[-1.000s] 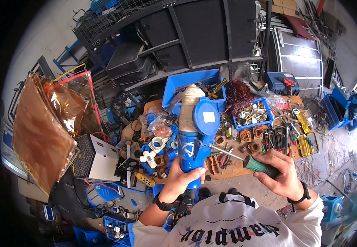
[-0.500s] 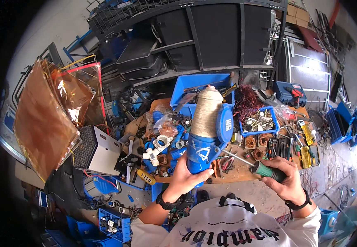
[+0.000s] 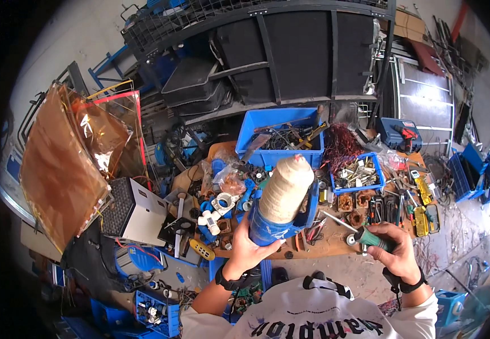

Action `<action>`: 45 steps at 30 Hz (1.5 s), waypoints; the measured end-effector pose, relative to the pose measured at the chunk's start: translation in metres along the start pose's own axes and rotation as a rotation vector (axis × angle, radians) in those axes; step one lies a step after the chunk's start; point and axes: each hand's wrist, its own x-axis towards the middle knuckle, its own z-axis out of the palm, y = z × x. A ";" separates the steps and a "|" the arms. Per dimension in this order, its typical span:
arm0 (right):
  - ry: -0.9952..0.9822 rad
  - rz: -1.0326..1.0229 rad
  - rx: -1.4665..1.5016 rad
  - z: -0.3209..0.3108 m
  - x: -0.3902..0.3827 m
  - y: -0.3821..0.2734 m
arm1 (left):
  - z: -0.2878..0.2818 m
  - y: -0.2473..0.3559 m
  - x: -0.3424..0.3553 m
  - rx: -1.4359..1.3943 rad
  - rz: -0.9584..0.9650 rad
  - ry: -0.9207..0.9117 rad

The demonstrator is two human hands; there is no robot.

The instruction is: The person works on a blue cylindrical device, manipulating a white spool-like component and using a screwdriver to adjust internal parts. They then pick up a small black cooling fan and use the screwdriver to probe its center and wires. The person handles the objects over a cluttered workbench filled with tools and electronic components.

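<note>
My left hand (image 3: pixel 246 248) is wrapped round the lower part of a blue industrial connector (image 3: pixel 267 230). A cream, wound-looking tapered sleeve (image 3: pixel 284 192) stands up out of it, leaning away from me to the right. On the connector's right side is a blue flap (image 3: pixel 311 209), seen nearly edge-on. My right hand (image 3: pixel 397 251) closes round the green and black handle of a screwdriver (image 3: pixel 368 237). Its shaft points up and left towards the connector, and its tip is apart from it. Both things are held above the near half of the wooden workbench.
The bench (image 3: pixel 324 247) bears white and blue fittings (image 3: pixel 222 203), a blue bin (image 3: pixel 281 157) of tools and a blue tray (image 3: pixel 358 186) of metal parts. Several hand tools (image 3: pixel 389 208) and a yellow bit case (image 3: pixel 420 220) lie right. A white cabinet (image 3: pixel 143 212) stands left.
The connector has come lower and tipped, its cream end now further towards me and the flap turned more edge-on. The screwdriver has shifted slightly right and down, its tip moving away from the connector.
</note>
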 end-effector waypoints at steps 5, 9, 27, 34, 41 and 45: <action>0.048 0.073 0.062 -0.003 -0.003 -0.001 | -0.009 -0.022 -0.005 0.093 0.031 0.041; 0.079 -0.137 0.014 -0.006 0.000 -0.005 | -0.014 -0.036 -0.006 0.177 0.129 0.096; -0.052 -0.274 -0.036 -0.008 0.005 -0.023 | -0.023 -0.042 0.004 0.296 0.304 0.115; -0.069 -0.247 -0.029 -0.009 0.006 -0.024 | -0.024 -0.048 0.002 0.311 0.300 0.113; -0.058 -0.297 -0.059 -0.006 0.008 -0.020 | -0.023 -0.051 0.002 0.333 0.299 0.113; -0.046 -0.282 -0.017 -0.006 0.008 -0.020 | -0.023 -0.050 0.002 0.342 0.304 0.113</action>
